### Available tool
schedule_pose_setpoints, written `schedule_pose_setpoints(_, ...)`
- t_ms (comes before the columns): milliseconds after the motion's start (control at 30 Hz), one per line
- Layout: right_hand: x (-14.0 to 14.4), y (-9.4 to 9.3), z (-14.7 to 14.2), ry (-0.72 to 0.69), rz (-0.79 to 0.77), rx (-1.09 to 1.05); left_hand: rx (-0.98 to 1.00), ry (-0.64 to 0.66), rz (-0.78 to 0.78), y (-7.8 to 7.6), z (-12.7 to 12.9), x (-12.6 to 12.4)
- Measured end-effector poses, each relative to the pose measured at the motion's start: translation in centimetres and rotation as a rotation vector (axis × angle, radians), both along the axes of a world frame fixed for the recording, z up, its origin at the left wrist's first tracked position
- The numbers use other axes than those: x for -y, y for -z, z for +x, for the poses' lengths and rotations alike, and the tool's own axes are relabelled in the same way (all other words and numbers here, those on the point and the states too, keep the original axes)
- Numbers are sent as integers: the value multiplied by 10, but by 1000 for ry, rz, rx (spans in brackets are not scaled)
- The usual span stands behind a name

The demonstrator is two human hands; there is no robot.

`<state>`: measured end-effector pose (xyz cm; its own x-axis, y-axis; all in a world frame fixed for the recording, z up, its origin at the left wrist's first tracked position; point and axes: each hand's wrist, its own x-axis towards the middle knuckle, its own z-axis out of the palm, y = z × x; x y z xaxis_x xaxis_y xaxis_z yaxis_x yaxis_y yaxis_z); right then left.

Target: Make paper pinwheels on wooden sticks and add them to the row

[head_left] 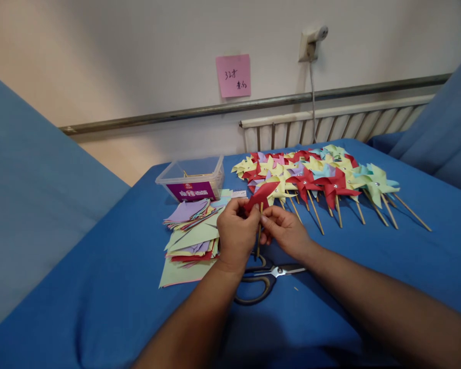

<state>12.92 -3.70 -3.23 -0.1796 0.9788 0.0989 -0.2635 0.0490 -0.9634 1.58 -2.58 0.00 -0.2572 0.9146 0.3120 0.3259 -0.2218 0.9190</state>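
A red paper pinwheel (262, 195) on a thin wooden stick (258, 237) is held upright above the blue cloth. My left hand (236, 233) pinches the red paper at its left side. My right hand (286, 231) grips the stick just below the paper. Both hands touch the pinwheel and hide its centre. Directly under my hands lie black-handled scissors (265, 279). Left of my left hand sits a loose stack of coloured paper squares (190, 233).
A row of several finished pinwheels (322, 177) in red, yellow, green and purple lies behind my hands. A clear plastic box (192, 179) stands at the back left. The blue-covered table (111, 287) meets a wall with a radiator (330, 125) and a pink note (233, 76).
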Motion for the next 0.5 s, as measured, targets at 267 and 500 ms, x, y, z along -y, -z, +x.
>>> schedule_pose_setpoints(267, -1, 2, 0, -3, 12, -15, -27, -1, -2, -3, 0, 2)
schedule_pose_setpoints(500, -1, 2, 0, 10, 4, -18, -37, 8, 2, -2, 0, 2)
